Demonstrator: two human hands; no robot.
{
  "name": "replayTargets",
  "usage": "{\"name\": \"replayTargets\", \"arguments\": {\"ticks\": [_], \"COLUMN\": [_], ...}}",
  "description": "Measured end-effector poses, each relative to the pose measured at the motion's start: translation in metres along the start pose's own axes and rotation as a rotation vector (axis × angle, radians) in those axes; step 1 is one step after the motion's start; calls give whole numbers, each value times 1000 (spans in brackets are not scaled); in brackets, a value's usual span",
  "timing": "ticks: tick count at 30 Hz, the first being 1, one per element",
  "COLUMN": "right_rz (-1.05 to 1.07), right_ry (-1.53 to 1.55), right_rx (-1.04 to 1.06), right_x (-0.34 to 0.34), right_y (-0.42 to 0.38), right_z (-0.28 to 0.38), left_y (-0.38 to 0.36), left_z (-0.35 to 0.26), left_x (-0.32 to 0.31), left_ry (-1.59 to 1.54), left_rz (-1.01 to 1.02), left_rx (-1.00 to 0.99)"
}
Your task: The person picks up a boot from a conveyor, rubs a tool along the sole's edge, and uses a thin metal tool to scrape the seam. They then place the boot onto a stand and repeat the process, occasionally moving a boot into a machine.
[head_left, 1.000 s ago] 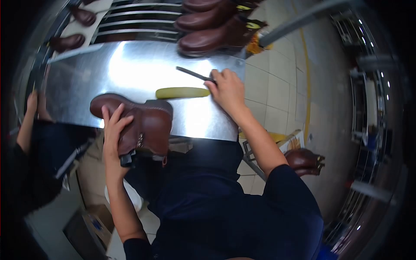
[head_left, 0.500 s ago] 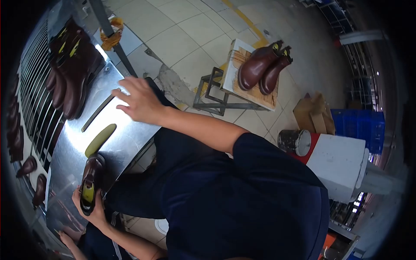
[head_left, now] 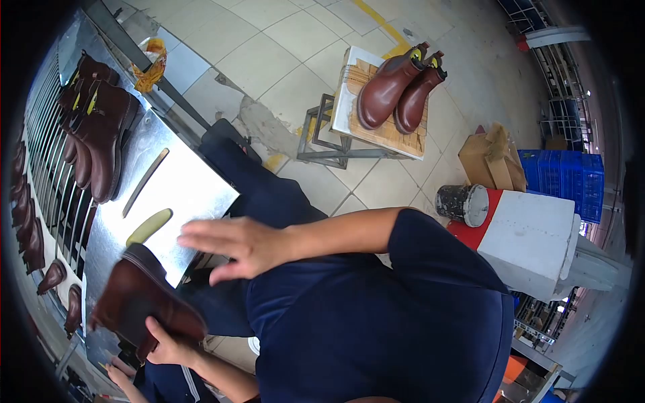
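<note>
My left hand (head_left: 168, 346) grips a brown leather boot (head_left: 144, 295) by its upper part, tilted above the metal table (head_left: 195, 185); its fingers are partly hidden behind the boot. To the right of the boot, my right hand (head_left: 232, 245) is open with the fingers stretched out, apart from the boot and holding nothing. An olive-green sole-shaped piece (head_left: 149, 226) lies on the table just beyond the boot. Farther along the tabletop lies a thin dark strip (head_left: 146, 183).
Several brown boots (head_left: 101, 134) stand at the table's far end beside a metal rack (head_left: 50, 154). A boot pair (head_left: 393, 91) rests on a small stool (head_left: 349, 124). Another person's hand (head_left: 119, 371) is at lower left. Behind me are a bucket (head_left: 463, 203) and blue crates (head_left: 564, 181).
My left hand has lifted and turned the boot, which stood on the table with its opening showing. My right hand has moved from near the strip towards the boot.
</note>
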State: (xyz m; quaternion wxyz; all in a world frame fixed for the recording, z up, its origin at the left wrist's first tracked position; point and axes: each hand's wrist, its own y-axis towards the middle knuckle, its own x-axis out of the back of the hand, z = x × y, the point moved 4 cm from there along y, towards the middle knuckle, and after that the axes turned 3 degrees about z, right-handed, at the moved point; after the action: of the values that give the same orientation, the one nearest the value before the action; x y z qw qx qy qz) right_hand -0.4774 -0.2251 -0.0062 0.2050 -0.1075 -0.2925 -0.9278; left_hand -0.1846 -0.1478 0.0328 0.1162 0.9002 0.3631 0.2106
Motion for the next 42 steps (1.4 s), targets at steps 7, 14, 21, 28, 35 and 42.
{"name": "replayTargets", "arguments": {"ticks": [7, 14, 21, 28, 35, 42], "right_rz": [-74, -505, -1207, -1222, -1397, -1310], "right_ry": [695, 961, -181, -303, -235, -208], "right_rx": [-77, -414, -476, -929, -846, -846], "right_x": [-6, 126, 352, 399, 384, 373], "right_y": [45, -22, -228, -341, -296, -288], "right_z": [8, -22, 7, -61, -96, -94], "left_y": [-19, -58, 15, 49, 51, 59], "left_z": [-143, -169, -11, 59, 95, 123], "left_x": [-125, -208, -129, -25, -41, -78], "left_ry": [-178, -290, -27, 23, 306, 537], "left_rz": [432, 970, 478, 31, 86, 319], "left_rx": [-368, -620, -170, 60, -49, -245]}}
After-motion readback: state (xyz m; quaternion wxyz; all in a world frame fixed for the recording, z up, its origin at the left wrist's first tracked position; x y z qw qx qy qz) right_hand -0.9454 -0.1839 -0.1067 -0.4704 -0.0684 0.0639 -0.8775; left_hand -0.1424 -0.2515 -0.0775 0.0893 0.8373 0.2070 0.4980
